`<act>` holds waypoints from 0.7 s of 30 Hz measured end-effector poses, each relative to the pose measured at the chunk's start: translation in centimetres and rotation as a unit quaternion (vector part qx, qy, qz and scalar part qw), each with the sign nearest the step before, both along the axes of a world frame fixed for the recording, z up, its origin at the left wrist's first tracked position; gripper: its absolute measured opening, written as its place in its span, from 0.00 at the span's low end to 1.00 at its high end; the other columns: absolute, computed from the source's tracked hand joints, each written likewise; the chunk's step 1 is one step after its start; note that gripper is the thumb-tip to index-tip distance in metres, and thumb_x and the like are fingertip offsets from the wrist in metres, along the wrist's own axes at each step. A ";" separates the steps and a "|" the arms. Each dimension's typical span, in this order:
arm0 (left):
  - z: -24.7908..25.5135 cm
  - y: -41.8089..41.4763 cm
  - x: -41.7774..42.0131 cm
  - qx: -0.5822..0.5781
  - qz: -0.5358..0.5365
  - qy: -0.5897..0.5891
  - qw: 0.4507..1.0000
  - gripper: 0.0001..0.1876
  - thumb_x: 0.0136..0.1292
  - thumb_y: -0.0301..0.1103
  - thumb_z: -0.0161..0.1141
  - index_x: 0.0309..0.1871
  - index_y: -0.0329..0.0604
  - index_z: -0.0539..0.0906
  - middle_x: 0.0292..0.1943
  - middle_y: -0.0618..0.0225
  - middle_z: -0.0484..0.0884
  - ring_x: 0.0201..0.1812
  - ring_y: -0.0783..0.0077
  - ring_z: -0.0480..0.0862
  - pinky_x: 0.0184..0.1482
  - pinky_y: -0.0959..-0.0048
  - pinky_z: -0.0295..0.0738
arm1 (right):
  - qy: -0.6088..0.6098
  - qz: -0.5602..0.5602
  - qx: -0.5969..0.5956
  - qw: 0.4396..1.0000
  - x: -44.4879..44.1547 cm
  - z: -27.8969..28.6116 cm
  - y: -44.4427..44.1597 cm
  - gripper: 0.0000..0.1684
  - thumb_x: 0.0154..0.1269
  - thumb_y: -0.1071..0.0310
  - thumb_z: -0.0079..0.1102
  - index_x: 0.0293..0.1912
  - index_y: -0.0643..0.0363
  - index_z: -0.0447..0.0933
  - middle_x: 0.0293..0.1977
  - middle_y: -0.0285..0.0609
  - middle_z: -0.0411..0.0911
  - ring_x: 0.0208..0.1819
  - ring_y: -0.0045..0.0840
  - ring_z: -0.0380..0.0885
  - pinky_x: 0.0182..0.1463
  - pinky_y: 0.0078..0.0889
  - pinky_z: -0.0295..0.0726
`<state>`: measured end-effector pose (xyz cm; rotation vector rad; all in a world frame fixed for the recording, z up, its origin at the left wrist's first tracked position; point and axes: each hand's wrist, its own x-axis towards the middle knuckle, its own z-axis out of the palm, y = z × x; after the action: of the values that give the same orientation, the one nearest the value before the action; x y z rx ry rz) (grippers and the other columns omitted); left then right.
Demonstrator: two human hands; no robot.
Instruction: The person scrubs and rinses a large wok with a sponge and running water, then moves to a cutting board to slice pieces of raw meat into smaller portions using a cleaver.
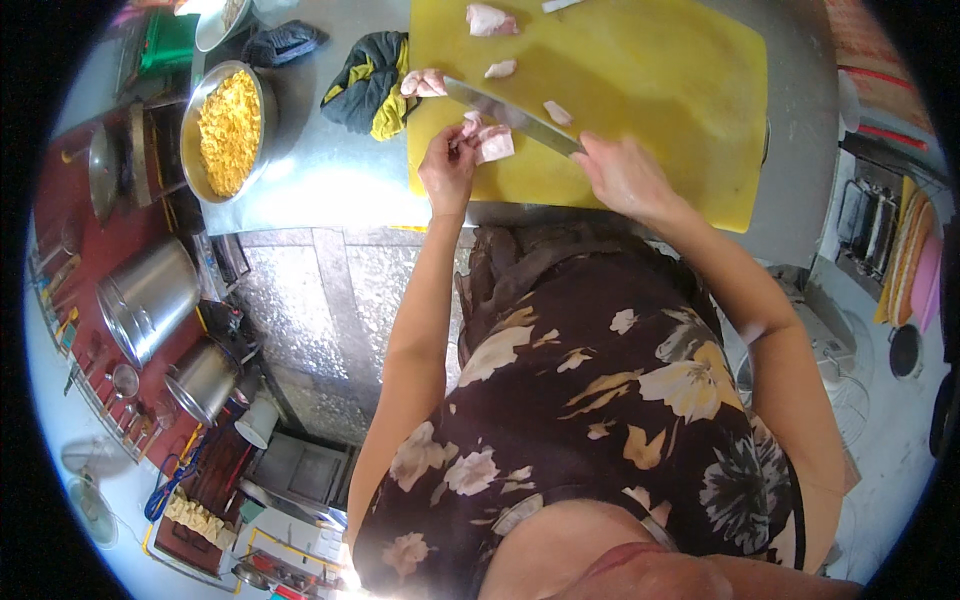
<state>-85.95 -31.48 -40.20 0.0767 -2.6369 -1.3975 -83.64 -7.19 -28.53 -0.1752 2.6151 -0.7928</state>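
Observation:
My right hand [628, 171] grips the handle of a long-bladed kitchen knife [525, 118], whose blade slants to the upper left across a yellow cutting board [660, 82]. At the blade's far end lies a lump of pale pink raw meat [424, 82]; whether the two touch I cannot tell. My left hand [448, 171] pinches another piece of raw meat [493, 144] near the board's left front edge. Smaller scraps of meat [558, 112] lie beyond the blade, and a larger chunk [491, 20] rests at the far side.
Left of the board, a crumpled grey and yellow cloth [369, 86] touches its edge. A metal bowl [193, 176] of yellow chopped food stands on the steel table [304, 169], near a dark cloth [281, 43]. Large steel pots [150, 300] are at the left.

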 end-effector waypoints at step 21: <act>1.9 -4.7 0.9 0.513 0.053 -0.227 0.827 0.09 0.68 0.30 0.55 0.46 0.35 0.79 0.37 0.68 0.82 0.32 0.78 0.80 0.35 0.81 0.77 | -0.008 0.043 0.001 0.999 4.9 0.1 0.5 0.10 0.69 0.61 0.49 0.37 0.57 0.70 0.27 0.56 0.77 0.30 0.56 0.76 0.35 0.59 0.73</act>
<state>-85.03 -36.19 -38.33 0.7287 -1.7248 -2.8254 -78.72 -6.69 -28.45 -0.2784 2.5749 -0.7591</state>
